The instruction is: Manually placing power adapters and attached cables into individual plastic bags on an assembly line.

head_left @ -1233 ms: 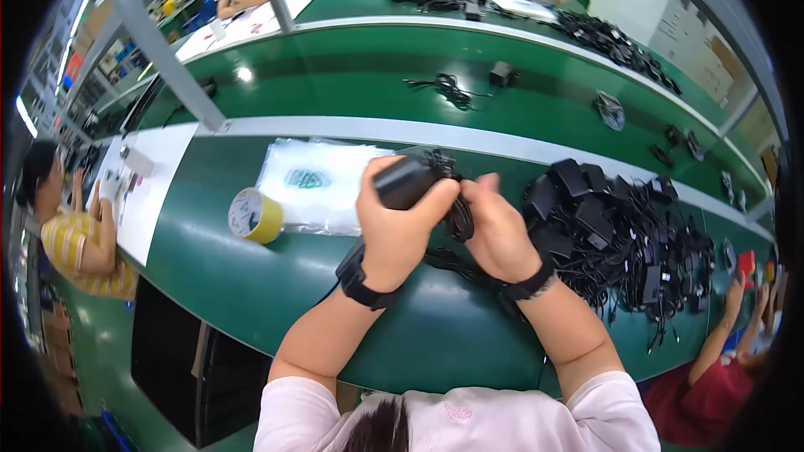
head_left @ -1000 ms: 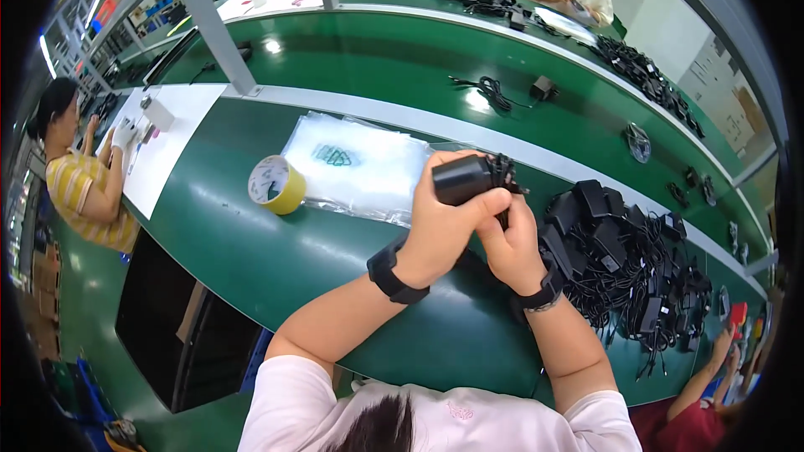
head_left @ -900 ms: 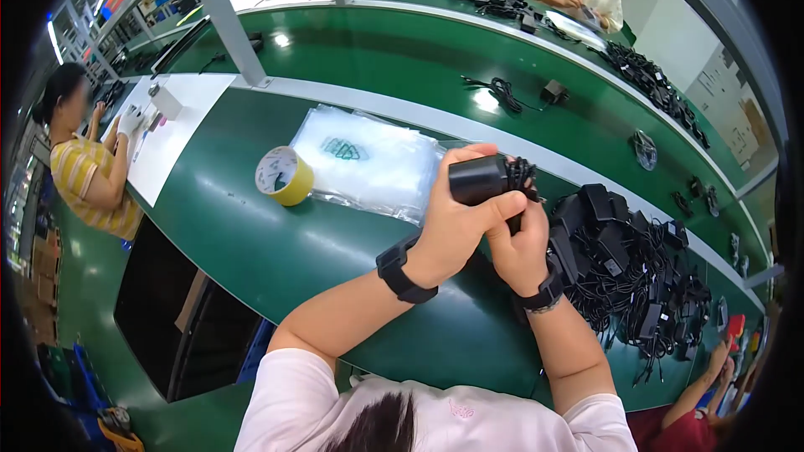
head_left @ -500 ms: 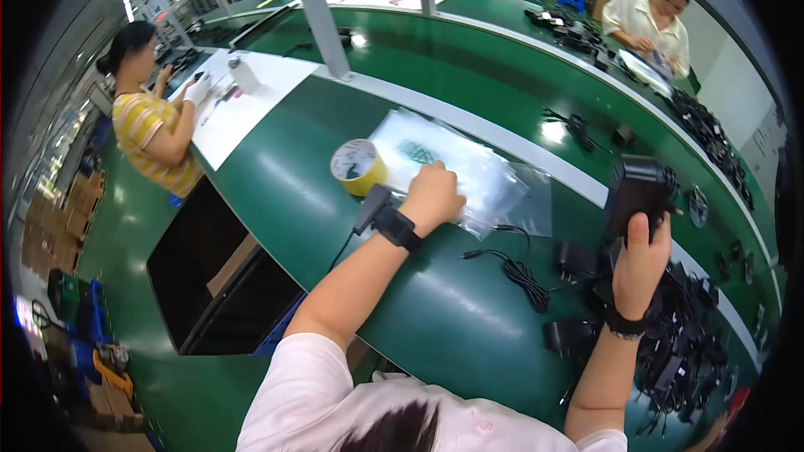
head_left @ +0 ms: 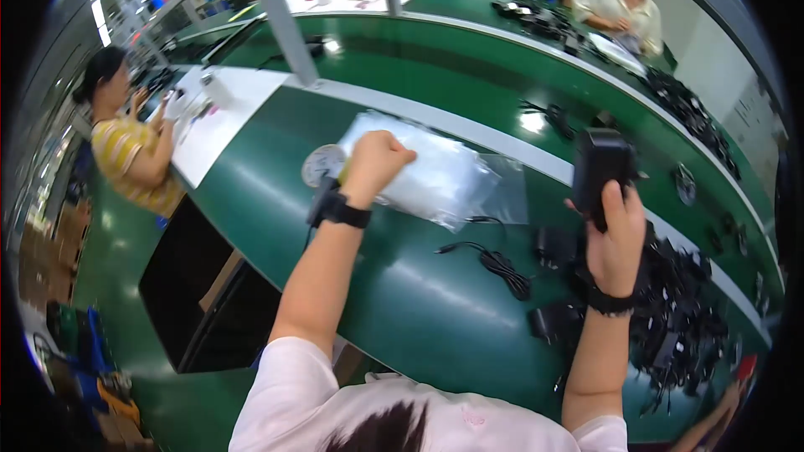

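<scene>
While the right hand (head_left: 618,243) holds a black power adapter (head_left: 600,166) up in the air to the right of the stack of clear plastic bags (head_left: 435,188), its thumb presses the lower part of the casing and the other fingers are mostly hidden behind, so the grip seems to bear on the lower end; a knock or a slack thumb could tip the adapter down onto the pile of adapters and cables (head_left: 670,310) to the lower right of the stack. The left hand (head_left: 377,163) is over the stack's left part, its fingers curled in and pressed together; whether they pinch a film edge or touch the top bag, I cannot tell. Because thin film tends to cling, several bags could lift at once, or the loose layers could slide toward the stack's right, where a single bag (head_left: 507,188) juts out. The small black box (head_left: 322,201) at the left wrist could bump the tape roll (head_left: 320,163) just left of the stack, and the coiled cable (head_left: 502,272) below the stack's right end might snag a dragged bag
</scene>
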`<state>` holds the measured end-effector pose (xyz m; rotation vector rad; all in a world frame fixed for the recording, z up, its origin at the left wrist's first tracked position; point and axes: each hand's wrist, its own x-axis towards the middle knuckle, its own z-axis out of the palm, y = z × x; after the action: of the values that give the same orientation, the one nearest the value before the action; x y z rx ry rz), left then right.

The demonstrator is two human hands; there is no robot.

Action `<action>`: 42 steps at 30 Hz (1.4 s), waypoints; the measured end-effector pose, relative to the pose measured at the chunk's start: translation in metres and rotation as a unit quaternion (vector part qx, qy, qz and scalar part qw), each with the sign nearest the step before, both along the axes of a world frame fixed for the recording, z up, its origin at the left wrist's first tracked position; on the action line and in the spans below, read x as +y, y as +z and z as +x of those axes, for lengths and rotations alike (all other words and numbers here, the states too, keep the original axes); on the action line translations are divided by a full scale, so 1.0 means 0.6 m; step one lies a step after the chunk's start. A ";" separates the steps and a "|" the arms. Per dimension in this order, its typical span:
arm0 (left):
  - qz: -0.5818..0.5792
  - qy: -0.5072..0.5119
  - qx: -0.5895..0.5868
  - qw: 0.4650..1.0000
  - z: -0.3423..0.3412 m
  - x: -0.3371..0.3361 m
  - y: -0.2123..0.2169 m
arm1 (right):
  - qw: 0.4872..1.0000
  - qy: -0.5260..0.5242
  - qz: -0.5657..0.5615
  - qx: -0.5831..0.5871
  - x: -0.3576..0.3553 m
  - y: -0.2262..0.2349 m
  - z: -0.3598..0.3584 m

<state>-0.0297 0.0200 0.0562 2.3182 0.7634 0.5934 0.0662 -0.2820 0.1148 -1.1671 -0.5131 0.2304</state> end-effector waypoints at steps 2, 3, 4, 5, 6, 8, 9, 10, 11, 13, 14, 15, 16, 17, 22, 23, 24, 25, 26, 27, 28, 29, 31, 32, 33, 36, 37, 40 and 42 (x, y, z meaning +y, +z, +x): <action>-0.093 -0.018 -0.056 0.994 0.011 -0.038 0.032 | 0.981 0.124 0.073 0.128 -0.001 0.003 0.005; -0.135 -0.042 -0.072 0.987 0.018 -0.069 0.043 | 0.960 0.189 0.107 0.175 -0.008 -0.012 0.019; -0.138 -0.054 -0.084 0.985 0.021 -0.105 0.050 | 0.945 0.201 0.129 0.222 0.004 -0.006 0.011; -0.113 -0.104 -0.099 0.983 0.031 -0.140 0.051 | 0.931 0.202 0.150 0.264 0.015 0.006 -0.003; -0.112 -0.133 -0.112 0.978 0.038 -0.170 0.048 | 0.932 0.204 0.158 0.254 0.021 0.005 -0.006; -0.118 -0.181 -0.124 0.968 0.043 -0.222 0.041 | 0.940 0.156 0.153 0.263 0.029 0.008 -0.010; -0.058 -0.202 -0.150 0.966 0.046 -0.244 0.032 | 0.942 0.178 0.156 0.237 0.025 -0.014 0.004; 0.006 -0.214 -0.179 0.960 0.044 -0.256 0.030 | 0.944 0.155 0.143 0.253 0.024 -0.022 0.009; 0.003 -0.225 -0.181 0.957 0.043 -0.262 0.027 | 0.945 0.134 0.131 0.268 0.022 -0.028 0.011; 0.021 -0.203 -0.224 0.953 0.046 -0.270 0.020 | 0.961 0.078 0.098 0.246 0.008 -0.049 0.022; -0.004 -0.177 -0.208 0.962 0.051 -0.264 0.024 | 0.984 0.010 0.052 0.168 -0.005 -0.063 0.034; -0.073 -0.158 -0.164 0.971 0.055 -0.251 0.026 | 0.995 -0.048 0.007 0.087 -0.010 -0.063 0.041; -0.109 -0.156 -0.159 0.969 0.057 -0.241 0.021 | 0.996 -0.049 0.002 0.076 -0.021 -0.061 0.041; -0.144 -0.154 -0.154 0.965 0.061 -0.235 0.012 | 0.997 -0.056 -0.003 0.053 -0.022 -0.061 0.035; -0.220 -0.137 -0.229 0.938 0.067 -0.233 0.010 | 0.923 -0.109 -0.230 -0.288 -0.008 -0.045 -0.018; -0.279 -0.126 -0.258 0.916 0.064 -0.233 0.018 | 0.873 -0.126 -0.298 -0.365 -0.005 -0.046 -0.026; -0.278 -0.152 -0.277 0.907 0.062 -0.236 0.028 | 0.850 -0.147 -0.314 -0.396 -0.002 -0.044 -0.030; -0.279 -0.154 -0.277 0.907 0.062 -0.240 0.027 | 0.850 -0.149 -0.315 -0.396 -0.002 -0.045 -0.029; -0.256 -0.159 -0.281 0.911 0.061 -0.246 0.025 | 0.829 -0.141 -0.337 -0.423 -0.001 -0.050 -0.027; -0.230 -0.161 -0.287 0.916 0.059 -0.250 0.024 | 0.808 -0.132 -0.355 -0.451 0.003 -0.055 -0.025; -0.204 -0.156 -0.278 0.926 0.057 -0.254 0.023 | 0.801 -0.149 -0.337 -0.472 0.011 -0.061 -0.028; -0.201 -0.154 -0.280 0.926 0.056 -0.253 0.022 | 0.801 -0.149 -0.334 -0.474 0.018 -0.064 -0.027; -0.162 -0.164 -0.320 0.919 0.056 -0.254 0.019 | 0.780 -0.160 -0.353 -0.492 0.026 -0.071 -0.021; -0.160 -0.164 -0.322 0.919 0.054 -0.258 0.021 | 0.772 -0.153 -0.363 -0.499 0.031 -0.078 -0.015; -0.069 -0.190 -0.328 0.923 0.053 -0.264 0.023 | 0.771 -0.155 -0.362 -0.500 0.035 -0.086 -0.011; 0.017 -0.213 -0.299 0.930 0.048 -0.276 0.027 | 0.821 -0.137 -0.328 -0.446 0.042 -0.091 0.006; 0.010 -0.209 -0.264 0.941 0.047 -0.278 0.028 | 0.820 -0.139 -0.328 -0.448 0.042 -0.086 0.013; 0.010 -0.243 -0.280 0.929 0.043 -0.276 0.019 | 0.974 0.087 -0.184 0.100 0.037 -0.044 0.026; 0.024 -0.255 -0.316 0.914 0.045 -0.284 0.021 | 0.956 0.158 -0.045 0.243 0.032 -0.054 0.041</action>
<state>-0.0028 -0.1504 0.0690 2.0428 -0.1582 1.0336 0.0908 -0.2630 0.0822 -1.0626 -0.2498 0.8019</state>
